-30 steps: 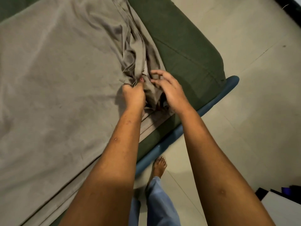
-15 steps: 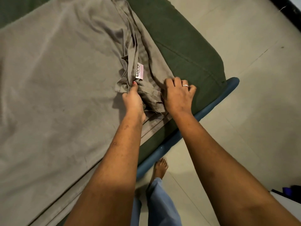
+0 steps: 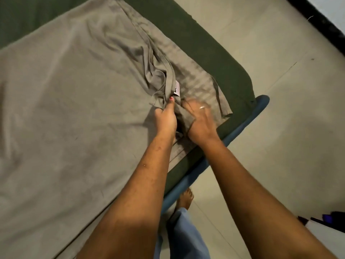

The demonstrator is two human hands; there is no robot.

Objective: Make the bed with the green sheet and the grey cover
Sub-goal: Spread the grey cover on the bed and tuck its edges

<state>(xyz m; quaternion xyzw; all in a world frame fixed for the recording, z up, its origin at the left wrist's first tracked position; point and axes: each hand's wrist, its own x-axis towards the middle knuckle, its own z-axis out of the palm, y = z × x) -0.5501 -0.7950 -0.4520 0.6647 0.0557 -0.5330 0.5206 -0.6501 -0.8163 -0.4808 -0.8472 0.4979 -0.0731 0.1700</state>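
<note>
**Two grips on one bunched corner, and a crooked cover is the risk**

The grey cover [image 3: 65, 100] lies across most of the bed, with the green sheet [image 3: 214, 58] showing as a band along the far edge and at the corner. A ridge of folds [image 3: 156, 75] runs up from the near corner, beside a small white label [image 3: 177, 88]. If the pinched folds are pulled sideways rather than outward, the ridge would likely set into a diagonal crease. A hard tug could also drag the flat part askew, or slide the corner off past the blue bed frame [image 3: 242, 124].

The left grip [image 3: 166, 118] is pressed together, thumb and fingers pinching the gathered cloth just below the label. The right grip [image 3: 199, 122] is blurred but looks spread, with its palm down on the cover's corner flap and holding nothing.
</note>
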